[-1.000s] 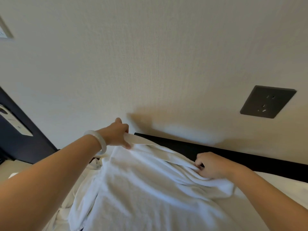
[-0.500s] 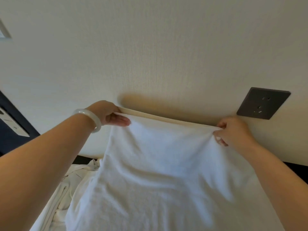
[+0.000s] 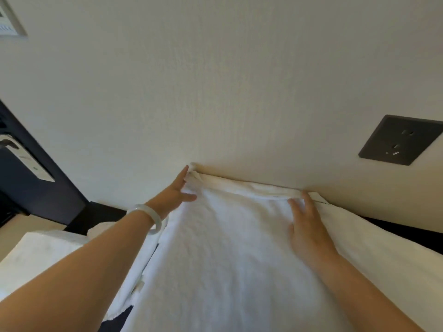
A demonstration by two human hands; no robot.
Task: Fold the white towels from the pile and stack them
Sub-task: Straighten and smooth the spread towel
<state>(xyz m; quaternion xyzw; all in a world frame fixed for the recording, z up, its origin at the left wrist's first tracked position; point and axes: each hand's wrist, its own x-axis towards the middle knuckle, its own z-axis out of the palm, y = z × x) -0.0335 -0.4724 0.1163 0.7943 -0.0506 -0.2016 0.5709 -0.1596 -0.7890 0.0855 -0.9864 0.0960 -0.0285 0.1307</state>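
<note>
The left hand (image 3: 173,191) is laid open with its fingers straight against the far left corner of the white towel (image 3: 227,248), the thumb resting on the cloth. The right hand (image 3: 308,232) is pressed flat on the towel with its fingers spread, the tips reaching the far hem (image 3: 242,186) near its right end. Nothing is gripped or pinched by either hand. A pale bracelet (image 3: 153,219) is worn on the left wrist. The towel is spread out below and ahead of the hands, its far hem lying along the foot of the wall (image 3: 215,80) and touching it, while its long axis appears to run from the wall back toward the person; the near end is cut off at the bottom edge. Both hands are thus placed at the far end, about equally close to the hem, so a fold is judged to call for that hem to be drawn back along the long axis. Loose white cloth (image 3: 141,267), probably the pile, is seen under the left forearm, and a white block (image 3: 40,255) lies further left. The surface beneath is hidden; whether a bed or a desk cannot be told. A dark ledge (image 3: 393,227) runs along the wall, a dark socket plate (image 3: 402,140) is fixed above it to the right, and a dark door (image 3: 28,195) with a metal handle (image 3: 26,159) stands at the left.
</note>
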